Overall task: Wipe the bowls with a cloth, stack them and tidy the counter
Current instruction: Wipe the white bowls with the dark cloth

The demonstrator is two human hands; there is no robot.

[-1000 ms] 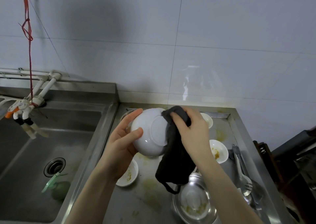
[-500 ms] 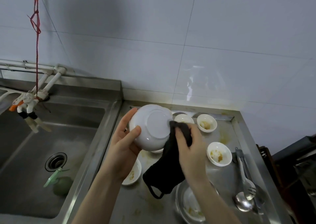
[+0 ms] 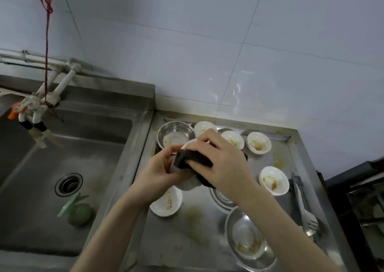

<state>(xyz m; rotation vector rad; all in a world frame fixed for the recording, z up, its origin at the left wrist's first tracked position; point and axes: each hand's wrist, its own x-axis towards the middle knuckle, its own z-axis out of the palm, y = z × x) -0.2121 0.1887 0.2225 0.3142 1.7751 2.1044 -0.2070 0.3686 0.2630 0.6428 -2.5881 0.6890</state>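
Lowered since the earlier frame, the white bowl (image 3: 188,185) sits just above the table (image 3: 178,242). Left hand (image 3: 161,173) grips its rim; right hand (image 3: 223,161) presses the black cloth (image 3: 186,159) against it, fingers curled around the cloth.

Stained steel counter (image 3: 170,238); dark cloth (image 3: 185,159).

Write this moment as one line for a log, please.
step: wiping | left hand: holds white bowl | right hand: presses dark cloth on it | counter: soiled bowls unstacked
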